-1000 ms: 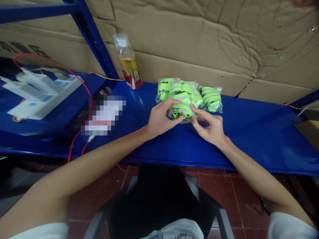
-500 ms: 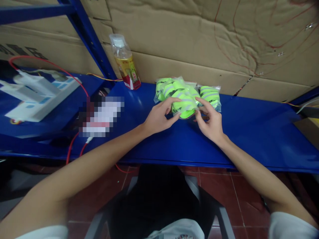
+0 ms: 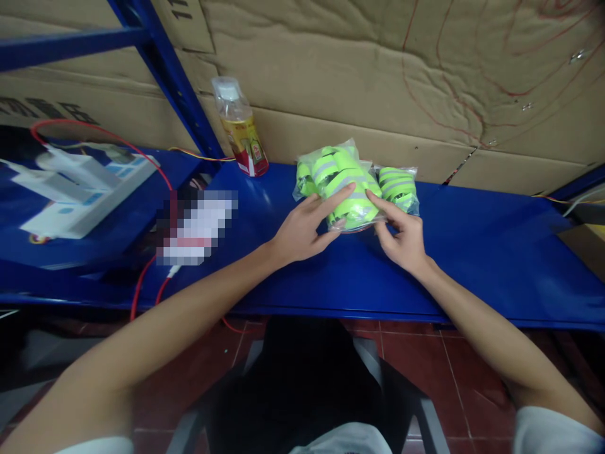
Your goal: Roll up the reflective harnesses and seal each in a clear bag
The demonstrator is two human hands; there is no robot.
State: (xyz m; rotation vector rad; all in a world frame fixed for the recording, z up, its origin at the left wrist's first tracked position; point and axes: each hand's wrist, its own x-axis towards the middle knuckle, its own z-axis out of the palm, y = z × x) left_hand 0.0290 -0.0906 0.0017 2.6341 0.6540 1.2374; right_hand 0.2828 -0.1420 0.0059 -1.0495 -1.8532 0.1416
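Between my two hands is a clear plastic bag of neon yellow-green reflective straps (image 3: 341, 180) with silvery stripes, tilted up above the blue shelf. My left hand (image 3: 307, 227) grips its left side, fingers across the front and thumb at the lower edge. On the right side, my right hand (image 3: 401, 233) pinches the bag's edge with thumb and fingers. Behind it, partly covered, lies another bag of the same straps (image 3: 305, 178). One more bag of straps (image 3: 397, 187) rests just beyond my right hand.
A drink bottle (image 3: 243, 139) stands against the cardboard (image 3: 302, 75) at the back. Left on the blue shelf (image 3: 472, 252) are a pixelated pale object (image 3: 201, 230) with a red cable and a white power strip (image 3: 89, 195) with plugged-in adapters. A blue upright post (image 3: 174, 82) rises beside the bottle.
The held bag has turned more upright, showing more of its front face. My left fingers have spread further over it. The view has shifted slightly.
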